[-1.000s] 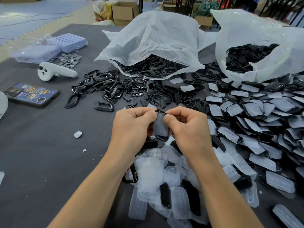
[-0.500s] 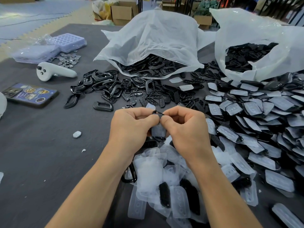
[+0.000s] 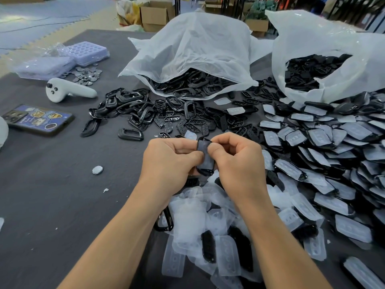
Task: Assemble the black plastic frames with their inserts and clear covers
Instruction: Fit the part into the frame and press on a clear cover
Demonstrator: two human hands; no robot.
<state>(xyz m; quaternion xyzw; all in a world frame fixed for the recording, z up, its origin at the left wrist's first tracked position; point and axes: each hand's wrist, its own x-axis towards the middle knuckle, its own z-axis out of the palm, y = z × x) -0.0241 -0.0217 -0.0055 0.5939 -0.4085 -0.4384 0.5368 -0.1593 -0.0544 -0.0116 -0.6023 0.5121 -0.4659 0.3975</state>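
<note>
My left hand [image 3: 168, 161] and my right hand [image 3: 239, 163] hold one black frame [image 3: 205, 157] upright between them, above the table's middle. A clear cover lies in the frame's face, and both thumbs press on it near the top. Loose black frames [image 3: 129, 105] lie scattered behind my hands. Small black inserts [image 3: 193, 124] are spread just beyond them. A heap of clear covers [image 3: 193, 226] sits under my wrists. Frames with covers on them [image 3: 325, 155] are piled at the right.
Two white plastic bags [image 3: 193, 51] [image 3: 325, 44] full of black parts stand at the back. A phone [image 3: 39, 119], a white controller [image 3: 68, 89], a blue tray [image 3: 83, 52] and metal discs [image 3: 87, 74] lie at the left of the dark table [image 3: 52, 195].
The frame has tilted a little and my thumbs have shifted along its upper edge; both hands stay in the same spot.
</note>
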